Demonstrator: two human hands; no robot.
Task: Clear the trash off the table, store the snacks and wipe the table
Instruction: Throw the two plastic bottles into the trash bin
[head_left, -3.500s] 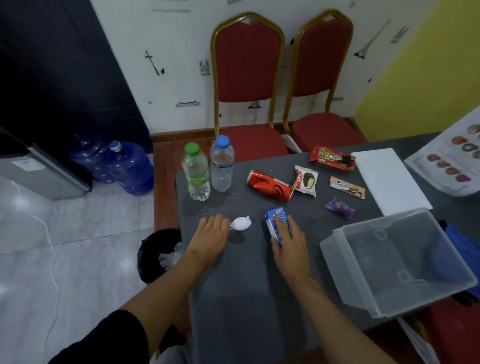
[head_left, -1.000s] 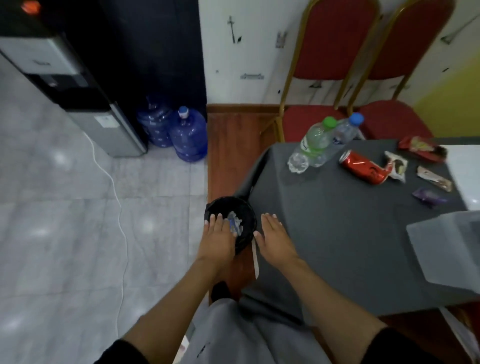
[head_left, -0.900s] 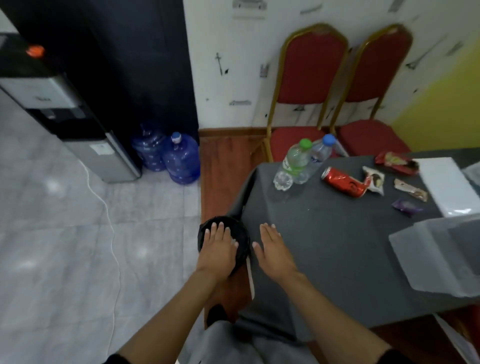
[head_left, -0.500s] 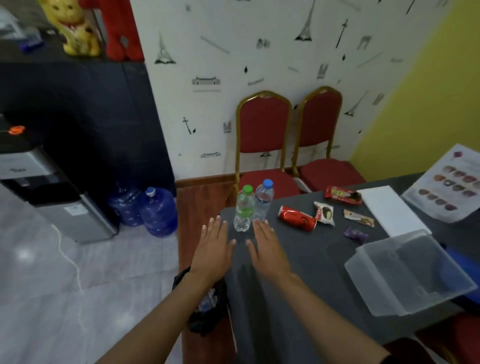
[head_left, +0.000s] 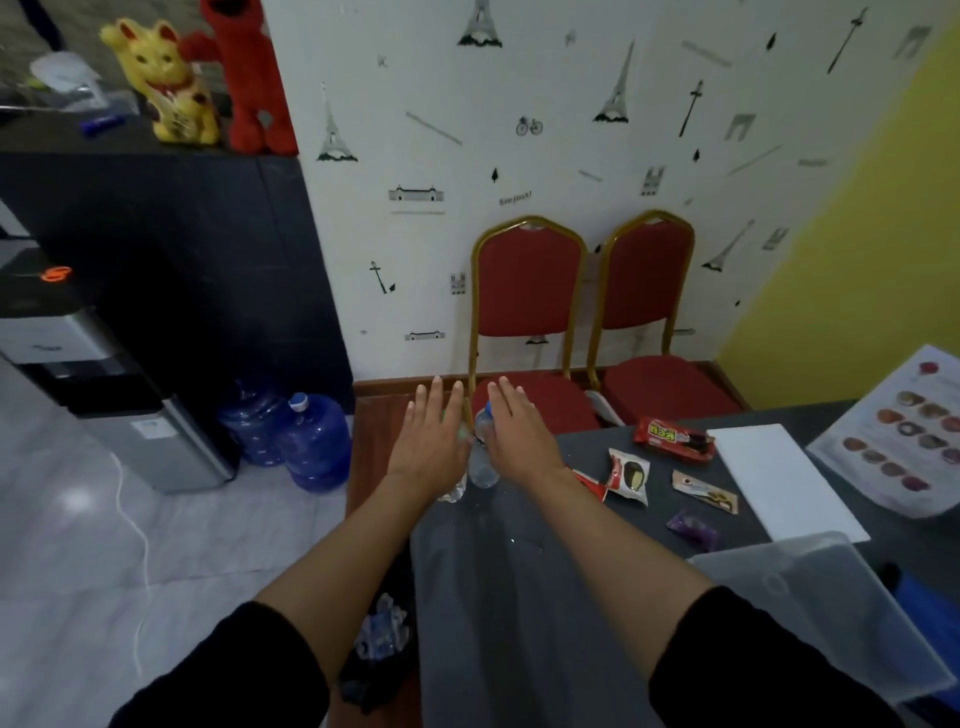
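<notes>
Two hands out over the far-left corner of the table (head_left: 519, 597), palms down. Left hand (head_left: 428, 447) and right hand (head_left: 514, 436) side by side, fingers straight and slightly spread, gripping nothing.

Between them, standing upright, the blue-capped bottle (head_left: 482, 457) - long axis vertical, cap just at the thumb side of the right hand, body showing in the gap. Green-capped bottle (head_left: 452, 491) just left of it, mostly hidden behind the left hand, only the base and a green blur visible. One bottle per hand, each lying just under and beyond the fingers. Contact or not - cannot tell. Likely next: curl down round the bodies from above or the side, left on green, right on blue.

Red can (head_left: 589, 480) lying on its side, half hidden by the right forearm. Snack wrappers (head_left: 628, 475) further right, untouched. Trash bin (head_left: 374, 675) on the floor at the near-left table edge, below the left forearm.

Versus half a second back: hands then short of the bottles on the near side, now level with them. A second back: both hands down at the bin. Blue carton and white wad seen on the table 3.5 s ago no longer there.
</notes>
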